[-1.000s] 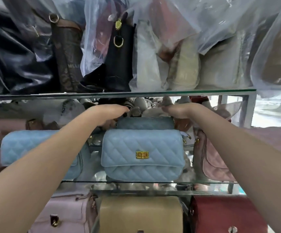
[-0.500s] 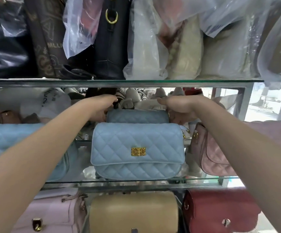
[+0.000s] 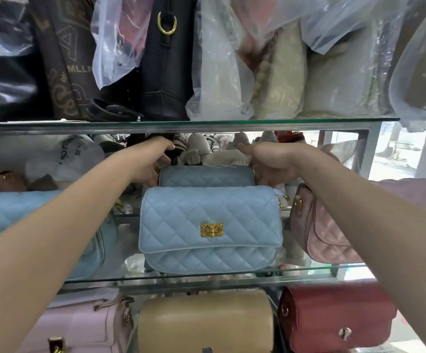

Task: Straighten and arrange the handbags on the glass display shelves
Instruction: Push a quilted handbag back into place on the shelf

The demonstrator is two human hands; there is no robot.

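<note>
Two light blue quilted handbags stand one behind the other on the middle glass shelf [image 3: 207, 277]. The front blue bag [image 3: 210, 228] has a gold clasp and faces me upright. Only the top of the rear blue bag [image 3: 207, 175] shows behind it. My left hand [image 3: 150, 164] lies against the rear bag's left end, fingers pointing down and thumb spread upward. At that bag's right end my right hand [image 3: 270, 164] does the same, palm turned toward the bag. Neither thumb touches the bag.
A second blue bag [image 3: 41, 217] stands left and a pink quilted bag [image 3: 319, 230] right on this shelf. The upper shelf edge [image 3: 207, 124] sits just above my hands, packed with plastic-wrapped bags. Below stand a pink [image 3: 84, 327], a tan [image 3: 204, 324] and a red bag [image 3: 334, 317].
Both hands came down from above the rear blue bag to its two ends and spread their thumbs. The view moved closer to the shelf.
</note>
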